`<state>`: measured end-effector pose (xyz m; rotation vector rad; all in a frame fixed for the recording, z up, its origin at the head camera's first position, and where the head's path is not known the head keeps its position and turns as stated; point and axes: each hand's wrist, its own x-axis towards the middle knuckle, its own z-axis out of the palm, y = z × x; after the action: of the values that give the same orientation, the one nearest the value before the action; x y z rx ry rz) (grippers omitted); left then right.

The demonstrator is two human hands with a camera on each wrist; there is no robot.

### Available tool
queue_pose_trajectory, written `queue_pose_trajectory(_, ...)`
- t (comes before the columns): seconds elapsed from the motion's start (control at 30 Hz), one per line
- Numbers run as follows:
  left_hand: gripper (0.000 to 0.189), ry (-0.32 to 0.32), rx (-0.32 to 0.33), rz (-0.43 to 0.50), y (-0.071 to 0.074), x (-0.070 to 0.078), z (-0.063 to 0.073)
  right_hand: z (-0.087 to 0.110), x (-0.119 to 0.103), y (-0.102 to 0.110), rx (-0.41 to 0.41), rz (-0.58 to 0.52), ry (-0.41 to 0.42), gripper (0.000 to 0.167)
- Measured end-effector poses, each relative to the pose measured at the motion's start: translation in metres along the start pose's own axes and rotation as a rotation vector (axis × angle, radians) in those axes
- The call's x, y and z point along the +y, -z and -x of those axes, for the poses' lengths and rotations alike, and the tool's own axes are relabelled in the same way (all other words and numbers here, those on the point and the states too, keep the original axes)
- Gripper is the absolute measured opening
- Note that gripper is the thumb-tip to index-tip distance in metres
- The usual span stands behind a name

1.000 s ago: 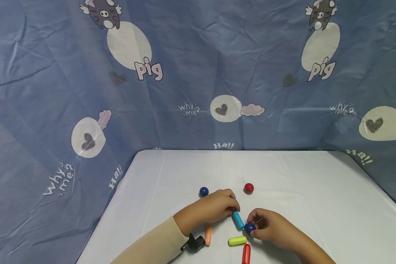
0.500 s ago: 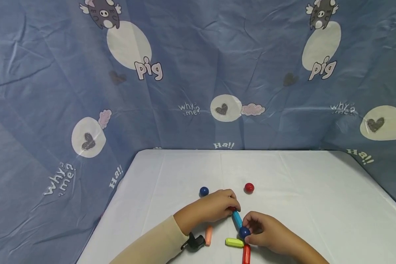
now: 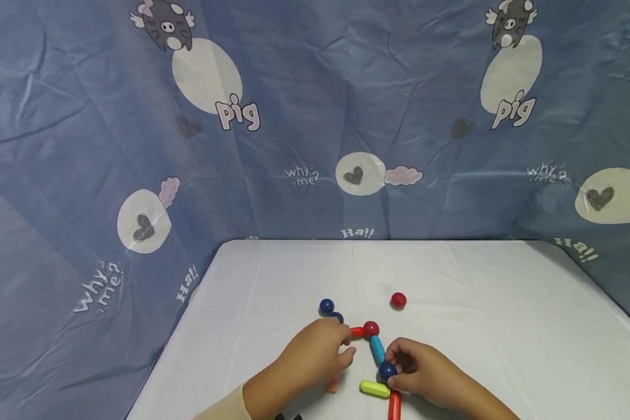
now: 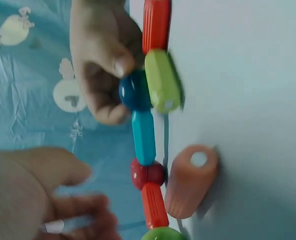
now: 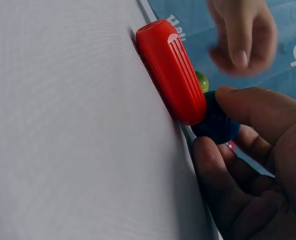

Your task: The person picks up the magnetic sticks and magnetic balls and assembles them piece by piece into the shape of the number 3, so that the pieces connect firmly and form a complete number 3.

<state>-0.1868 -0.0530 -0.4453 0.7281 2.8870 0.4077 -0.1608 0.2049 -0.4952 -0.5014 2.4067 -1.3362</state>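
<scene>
My right hand pinches a dark blue ball between thumb and fingers. That ball sits at the near end of a light blue rod, with a red ball at the rod's far end. A short red rod runs left from the red ball towards a green ball. Close to the pinched ball lie a yellow-green rod and another red rod. My left hand holds nothing, its fingers loosely spread beside the chain; in the left wrist view it is blurred.
Partly behind my left hand lies an orange rod. Two more dark blue balls, one of them fully visible, lie beyond that hand. A loose red ball lies farther back on the white table. Blue printed cloth hangs behind.
My left hand has let go near the red ball and drawn back to the left, uncovering the short red rod. My right hand has moved the dark blue ball left to the light blue rod's end.
</scene>
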Motion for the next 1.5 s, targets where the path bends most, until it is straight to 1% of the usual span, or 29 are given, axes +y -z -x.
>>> queue_pose_trajectory(0.07, 0.024, 0.075, 0.003, 0.028, -0.004, 0.000, 0.013, 0.000, 0.000, 0.000, 0.000, 0.009, -0.021, 0.031)
queue_pose_trajectory(0.13, 0.029, 0.121, 0.005, 0.042, -0.008, 0.000, 0.024, 0.001, 0.001, 0.000, -0.001, 0.020, -0.038, 0.031)
queue_pose_trajectory(0.2, 0.036, 0.144, 0.010, 0.043, -0.013, -0.002, 0.031, 0.001, 0.001, 0.000, -0.003, 0.024, -0.040, 0.031)
queue_pose_trajectory(0.23, 0.040, 0.155, 0.015, 0.037, -0.015, -0.003, 0.033, 0.000, 0.002, -0.001, -0.004, 0.028, -0.039, 0.031)
queue_pose_trajectory(0.33, 0.049, 0.195, -0.005, 0.025, -0.020, -0.006, 0.033, -0.002, 0.001, -0.002, -0.003, 0.026, -0.042, 0.032)
queue_pose_trajectory(0.4, 0.048, 0.212, -0.026, 0.032, -0.022, -0.008, 0.031, -0.002, 0.001, -0.001, 0.000, 0.016, -0.047, 0.033)
queue_pose_trajectory(0.47, 0.042, 0.230, -0.057, 0.072, -0.022, -0.010, 0.029, -0.002, 0.001, -0.001, 0.000, 0.007, -0.051, 0.033)
queue_pose_trajectory(0.57, 0.032, 0.207, -0.069, 0.122, -0.023, -0.011, 0.030, -0.002, 0.002, -0.002, -0.005, -0.010, -0.059, 0.034)
queue_pose_trajectory(0.7, 0.021, 0.135, -0.062, 0.141, -0.024, -0.010, 0.030, -0.003, 0.002, -0.004, -0.001, -0.017, -0.062, 0.035)
queue_pose_trajectory(0.83, 0.016, 0.127, -0.082, 0.177, -0.025, -0.008, 0.027, -0.002, 0.001, -0.005, 0.020, -0.010, -0.053, 0.035)
queue_pose_trajectory(0.9, 0.014, 0.106, -0.086, 0.206, -0.026, -0.008, 0.025, -0.002, 0.001, -0.005, 0.032, -0.010, -0.045, 0.034)
queue_pose_trajectory(1.07, 0.017, -0.039, -0.061, 0.281, -0.026, -0.010, 0.026, -0.002, -0.001, -0.006, 0.056, -0.024, -0.025, 0.035)
queue_pose_trajectory(1.13, 0.017, -0.076, -0.054, 0.317, -0.027, -0.011, 0.026, -0.003, -0.002, -0.007, 0.065, -0.028, -0.021, 0.034)
queue_pose_trajectory(1.2, 0.015, -0.092, -0.054, 0.345, -0.027, -0.011, 0.025, -0.003, -0.003, -0.007, 0.075, -0.031, -0.015, 0.034)
queue_pose_trajectory(1.37, 0.009, -0.115, -0.056, 0.368, -0.030, -0.008, 0.023, -0.004, -0.005, -0.010, 0.089, -0.056, -0.004, 0.032)
queue_pose_trajectory(1.5, 0.005, -0.125, -0.060, 0.385, -0.033, -0.005, 0.024, -0.004, -0.005, -0.013, 0.083, -0.082, -0.003, 0.031)
